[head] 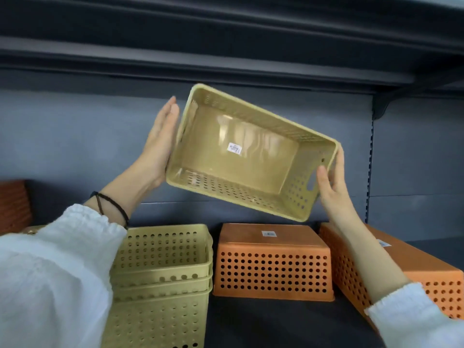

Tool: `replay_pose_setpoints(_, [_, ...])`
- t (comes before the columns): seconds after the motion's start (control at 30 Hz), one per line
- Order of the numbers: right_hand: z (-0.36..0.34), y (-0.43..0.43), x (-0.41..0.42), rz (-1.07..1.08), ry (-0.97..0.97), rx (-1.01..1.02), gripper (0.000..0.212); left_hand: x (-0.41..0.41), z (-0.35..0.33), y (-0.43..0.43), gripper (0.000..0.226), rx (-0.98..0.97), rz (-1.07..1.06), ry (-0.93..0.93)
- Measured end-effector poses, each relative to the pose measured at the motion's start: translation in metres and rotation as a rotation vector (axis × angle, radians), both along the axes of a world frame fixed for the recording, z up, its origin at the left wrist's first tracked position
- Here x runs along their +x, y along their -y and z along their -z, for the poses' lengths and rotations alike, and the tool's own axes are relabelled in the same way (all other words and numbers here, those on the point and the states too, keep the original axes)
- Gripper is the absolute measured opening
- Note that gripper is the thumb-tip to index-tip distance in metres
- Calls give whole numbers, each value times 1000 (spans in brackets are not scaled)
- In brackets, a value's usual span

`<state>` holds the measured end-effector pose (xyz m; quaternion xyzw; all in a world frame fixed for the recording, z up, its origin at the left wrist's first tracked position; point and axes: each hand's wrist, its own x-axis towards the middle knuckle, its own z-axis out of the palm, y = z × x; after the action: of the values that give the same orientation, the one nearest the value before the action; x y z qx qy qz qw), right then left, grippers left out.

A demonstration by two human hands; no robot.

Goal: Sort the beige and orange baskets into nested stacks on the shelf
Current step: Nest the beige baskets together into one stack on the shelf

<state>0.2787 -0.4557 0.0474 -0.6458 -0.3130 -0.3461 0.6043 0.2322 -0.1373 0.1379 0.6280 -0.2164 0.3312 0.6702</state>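
A beige basket (251, 162) of glossy rectangular plastic, its walls pierced with round holes, hangs tilted above the dark shelf (263, 322), opening toward the camera. The left hand (160, 141) presses one short end, fingers straight and together. The right hand (331, 187) pinches the other end wall, thumb inside by the handle slot. Below stand a nested beige stack (163, 267) and an upturned orange basket (273, 262).

Shop, slotted metal shelving (371, 162), barcode-stickered basket (253, 172)
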Motion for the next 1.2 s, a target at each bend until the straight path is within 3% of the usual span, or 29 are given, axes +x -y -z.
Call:
replay_pose_setpoints(0.17, [-16,-30,-7,-174,-81,108,58,-31,8,-27,59,303,67,-36])
replay_pose_setpoints(0.3, [-21,-58,-14,-441,-383,220,74,-41,26,-51,47,162,119,-132])
replay_pose_setpoints(0.4, [-24,-78,-19,-577,-358,307,46,-53,32,-69,57,77,105,-66])
replay_pose_setpoints(0.53, [-28,-103,-32,-841,-266,453,40,-85,36,-92,44,-18,61,-17])
replay_pose_setpoints(0.6, [-28,-116,-32,-835,-330,613,46,-103,35,-103,33,-74,43,-28])
replay_pose_setpoints(0.77, [-23,-159,-41,-769,-500,458,57,-139,46,-128,52,-135,-60,-188])
replay_pose_setpoints(0.87, [-19,-176,-44,-742,-620,441,59,-146,55,-143,24,-118,-83,-280])
replay_pose_setpoints(0.93, [-17,-187,-49,-708,-681,366,62,-150,60,-151,17,-149,-99,-329])
replay_pose_setpoints(1.03, [-6,-196,-60,-661,-719,240,42,-154,72,-159,20,-170,-149,-429])
replay_pose_setpoints(1.07, [-1,-197,-63,-629,-725,209,38,-155,79,-160,22,-146,-175,-442])
replay_pose_setpoints(1.17, [9,-195,-70,-532,-732,105,44,-156,102,-159,69,-133,-256,-493])
replay_pose_setpoints(1.2, [9,-194,-75,-509,-746,94,43,-156,107,-158,73,-165,-246,-498])
